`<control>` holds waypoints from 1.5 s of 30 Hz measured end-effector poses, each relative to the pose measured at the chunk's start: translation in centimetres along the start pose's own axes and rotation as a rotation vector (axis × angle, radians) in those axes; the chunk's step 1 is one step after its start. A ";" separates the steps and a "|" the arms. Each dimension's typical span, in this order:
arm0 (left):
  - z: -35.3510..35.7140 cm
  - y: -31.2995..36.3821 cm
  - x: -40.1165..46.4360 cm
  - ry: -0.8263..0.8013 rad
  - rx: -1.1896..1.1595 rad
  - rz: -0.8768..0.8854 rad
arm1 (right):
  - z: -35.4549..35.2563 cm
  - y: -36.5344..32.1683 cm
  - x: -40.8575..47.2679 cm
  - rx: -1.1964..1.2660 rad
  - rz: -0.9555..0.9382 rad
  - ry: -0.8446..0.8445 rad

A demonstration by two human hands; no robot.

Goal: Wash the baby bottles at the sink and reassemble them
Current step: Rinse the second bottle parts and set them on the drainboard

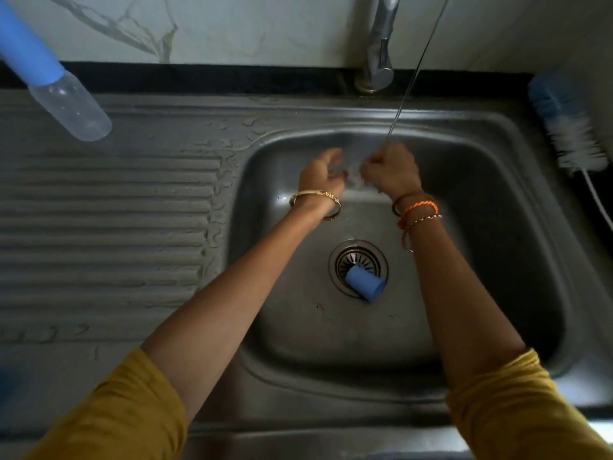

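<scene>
The steel sink (517, 227) fills most of the view, its ribbed drainboard (99, 227) stretching off to the left. A tap (378, 44), cut off at the top, stands behind the basin. One capped baby bottle (59, 91) lies tilted at the upper left, its blue top running out of frame. A bottle brush (570, 127) lies on the right rim. Over the basin, the left hand (320, 175) curls around something clear and blurred, seemingly a bottle (355, 167); the right hand (391, 172) grips a thin wire handle (414, 71). A blue cap (365, 283) lies on the drain (358, 260).
</scene>
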State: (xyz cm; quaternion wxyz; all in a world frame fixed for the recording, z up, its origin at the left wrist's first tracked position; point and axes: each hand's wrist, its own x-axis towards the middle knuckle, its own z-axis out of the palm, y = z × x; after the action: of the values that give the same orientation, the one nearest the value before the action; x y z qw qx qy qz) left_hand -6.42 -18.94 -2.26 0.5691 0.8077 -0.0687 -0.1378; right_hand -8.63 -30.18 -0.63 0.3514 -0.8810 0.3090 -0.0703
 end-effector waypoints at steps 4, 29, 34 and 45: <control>0.8 1.3 -0.2 -0.026 -0.389 -0.172 | -1.3 -0.4 0.3 0.181 0.010 0.064; 0.5 5.1 1.2 -0.215 -0.767 -0.185 | -3.8 0.2 -2.5 0.001 -0.418 0.007; 0.9 5.1 1.6 -0.211 -0.719 -0.130 | -3.8 0.0 -2.5 0.105 -0.380 -0.036; 2.6 6.1 1.0 -0.062 -0.554 0.045 | -6.1 -1.5 -1.2 0.388 -0.307 0.009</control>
State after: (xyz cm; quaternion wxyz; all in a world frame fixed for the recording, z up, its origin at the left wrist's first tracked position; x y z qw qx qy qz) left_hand -5.97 -23.61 2.50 0.7690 0.6148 -0.0639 -0.1634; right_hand -10.94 -32.10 5.01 0.4978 -0.8333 0.1539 -0.1846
